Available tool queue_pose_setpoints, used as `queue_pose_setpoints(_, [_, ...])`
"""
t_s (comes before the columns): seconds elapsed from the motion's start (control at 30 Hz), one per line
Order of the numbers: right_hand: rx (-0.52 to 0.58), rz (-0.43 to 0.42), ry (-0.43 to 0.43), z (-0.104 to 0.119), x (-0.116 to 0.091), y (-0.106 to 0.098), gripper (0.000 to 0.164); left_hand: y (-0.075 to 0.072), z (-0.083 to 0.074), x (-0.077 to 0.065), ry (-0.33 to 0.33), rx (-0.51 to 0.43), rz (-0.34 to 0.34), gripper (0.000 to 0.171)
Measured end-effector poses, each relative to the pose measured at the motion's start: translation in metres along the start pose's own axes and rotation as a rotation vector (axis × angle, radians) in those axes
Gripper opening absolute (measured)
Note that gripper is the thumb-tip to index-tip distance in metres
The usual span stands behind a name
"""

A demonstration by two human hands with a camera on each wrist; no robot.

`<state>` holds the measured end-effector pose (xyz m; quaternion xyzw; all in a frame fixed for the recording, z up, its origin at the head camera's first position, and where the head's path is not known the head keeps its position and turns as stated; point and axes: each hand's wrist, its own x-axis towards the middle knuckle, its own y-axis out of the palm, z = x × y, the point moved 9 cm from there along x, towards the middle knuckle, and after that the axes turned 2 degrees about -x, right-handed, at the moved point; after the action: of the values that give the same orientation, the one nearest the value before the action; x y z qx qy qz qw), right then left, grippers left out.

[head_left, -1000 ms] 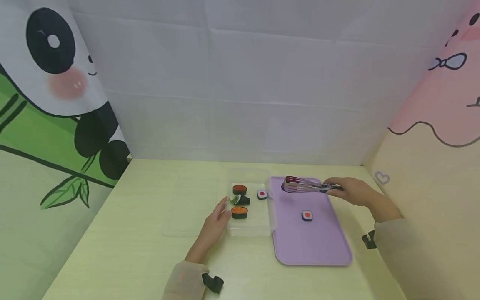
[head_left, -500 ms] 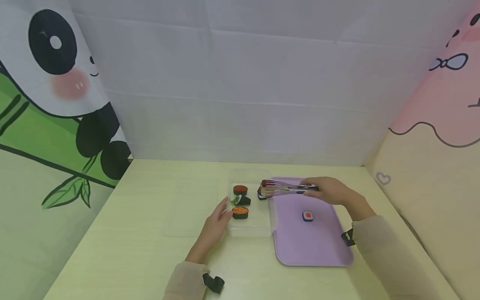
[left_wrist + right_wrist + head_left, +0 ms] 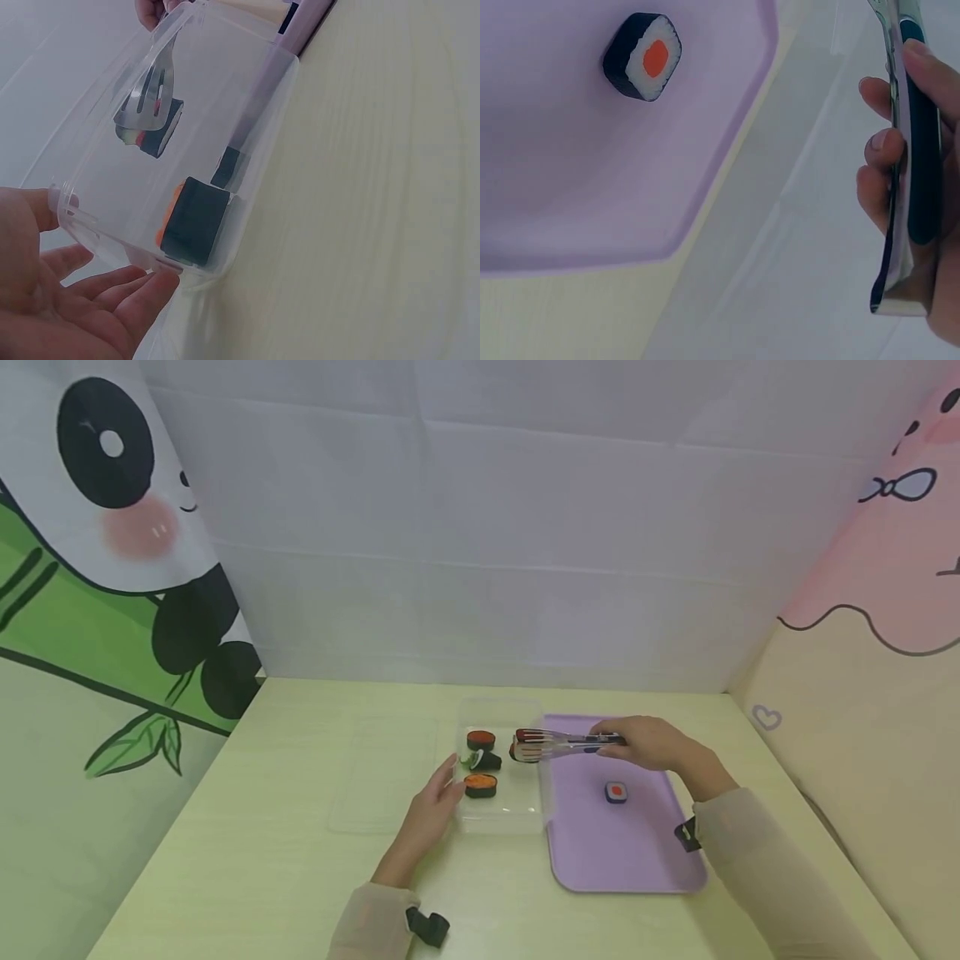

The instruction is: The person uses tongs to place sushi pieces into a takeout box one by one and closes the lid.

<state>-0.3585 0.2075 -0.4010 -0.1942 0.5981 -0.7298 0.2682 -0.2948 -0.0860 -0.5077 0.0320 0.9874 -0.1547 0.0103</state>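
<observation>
- Left hand: relaxed fingers rest against clear container.
- Right hand: clamped round metal tongs, tips at container's right part.
- Three sushi pieces: container's left side.
- One sushi roll: on purple tray.

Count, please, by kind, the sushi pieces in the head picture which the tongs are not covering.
Oval pieces, a red-topped piece and an orange-topped piece: 2
Dark roll with green at one end: 1
Square roll with orange centre, on the purple tray: 1
Total: 4
</observation>
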Motion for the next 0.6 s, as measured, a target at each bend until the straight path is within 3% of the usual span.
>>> queue_pose_setpoints(0.37, [-0.002, 0.019, 0.013, 0.000, -0.008, -0.013, 0.037, -0.001, -0.001, -0.001, 0.003, -0.014, 0.009, 0.054])
queue_pose_setpoints(0.6, [0.028, -0.023, 0.092, -0.028, -0.032, -0.020, 0.043, -0.001, -0.002, -0.001, 0.003, -0.002, 0.007, 0.054])
